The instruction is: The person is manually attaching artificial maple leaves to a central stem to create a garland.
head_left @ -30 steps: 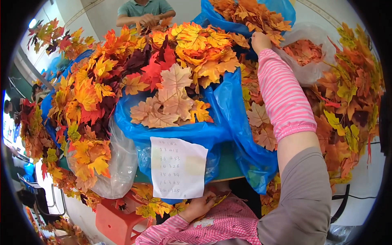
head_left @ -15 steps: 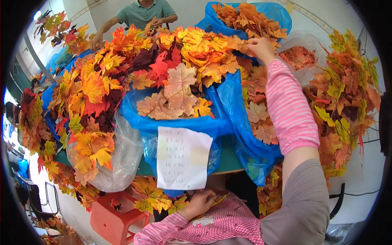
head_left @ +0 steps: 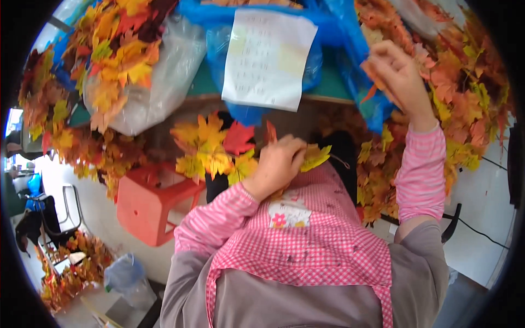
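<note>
My left hand [head_left: 275, 165] is closed around the stem of an artificial maple leaf garland [head_left: 210, 146] over my lap. Yellow leaves and one red leaf [head_left: 238, 138] spread out to the left of that hand, and a yellow-green leaf [head_left: 315, 157] sticks out on its right. Raised at the right, beside a blue plastic bag [head_left: 350, 60], my right hand [head_left: 400, 78] pinches an orange artificial leaf [head_left: 371, 90]. Its fingers are slightly blurred. Part of the garland's stem is hidden inside my left fist.
A handwritten paper sheet [head_left: 269, 57] hangs at the green table's [head_left: 202, 82] front edge. Leaf bunches [head_left: 123, 60] and a clear plastic bag [head_left: 158, 82] lie at the left. More leaves [head_left: 456, 93] hang at the right. A red stool [head_left: 147, 205] stands beside my lap.
My view has tilted down. My right hand has come back from the far leaf pile toward me with an orange leaf. A red leaf now shows beside my left hand.
</note>
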Demonstrator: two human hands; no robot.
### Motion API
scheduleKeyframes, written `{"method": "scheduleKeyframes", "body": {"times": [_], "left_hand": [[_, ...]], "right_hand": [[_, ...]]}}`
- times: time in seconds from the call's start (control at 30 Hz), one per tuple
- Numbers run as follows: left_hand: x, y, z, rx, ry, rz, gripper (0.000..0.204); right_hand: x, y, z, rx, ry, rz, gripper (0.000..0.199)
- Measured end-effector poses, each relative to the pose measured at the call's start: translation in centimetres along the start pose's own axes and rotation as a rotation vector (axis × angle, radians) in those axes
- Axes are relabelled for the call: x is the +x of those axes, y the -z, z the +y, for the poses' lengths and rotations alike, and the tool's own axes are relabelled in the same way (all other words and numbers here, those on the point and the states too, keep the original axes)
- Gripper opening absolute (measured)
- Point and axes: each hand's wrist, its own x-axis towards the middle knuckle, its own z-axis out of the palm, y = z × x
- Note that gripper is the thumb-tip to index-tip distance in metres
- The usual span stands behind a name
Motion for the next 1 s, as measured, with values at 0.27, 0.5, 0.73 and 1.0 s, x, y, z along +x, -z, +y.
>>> {"method": "scheduleKeyframes", "body": {"times": [0.27,0.5,0.73,1.0], "left_hand": [[-2.1,-0.1,2.1,-0.076,0.035,0.186,0.008],[-3.2,-0.8,2.5,-0.325,0.153,0.232,0.007],[-3.1,-0.8,2.7,-0.326,0.171,0.202,0.007],[-2.7,-1.0,2.5,-0.280,0.158,0.205,0.007]], "right_hand": [[-10.6,-10.5,4.5,-0.435,0.125,-0.188,0.010],[-13.2,-11.6,5.1,-0.312,0.033,-0.026,0.011],[-13.3,-11.6,5.2,-0.288,0.026,0.015,0.010],[-12.8,-11.6,5.3,-0.390,0.133,0.002,0.010]]}}
